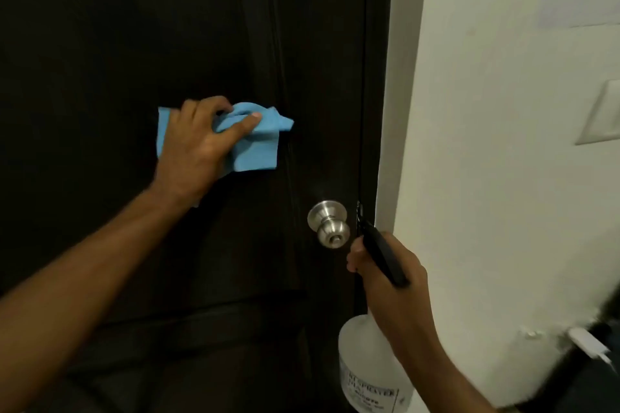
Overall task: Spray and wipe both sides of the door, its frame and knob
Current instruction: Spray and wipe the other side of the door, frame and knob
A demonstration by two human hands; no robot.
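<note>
Over on the left, the dark door [100, 43] fills most of the view, closed or nearly closed against its frame [379, 77]. The left hand [198, 147] is up at mid-height with the blue cloth [258, 144] bunched against the panel, fingers [250, 121] curled into the folds and pinching it while the palm bears on the wood. That cloth looks soft and light, and a loose corner sticks out to the right, so a flatter fold would probably cover more of the door with each pass. Moving right and down, the brushed-metal knob [330, 225] stands out from the door just inside the frame, untouched. It looks hard, smooth and rounded, likely slippery once wet, so wrapping the cloth right around it and twisting seems the way to take it. Just beside the knob, the right hand [385, 282] grips the black trigger head of the spray bottle [369, 369], fingers wrapped around the neck, nozzle aimed toward the latch edge. The bottle is clear plastic, and how full it is I cannot tell; held by the neck it should hang steady. Far right, a pale wall [503, 144] carries a switch plate [604, 114]. My read: only this face is under way, and the knob, the frame and the far side are yet to come.
</note>
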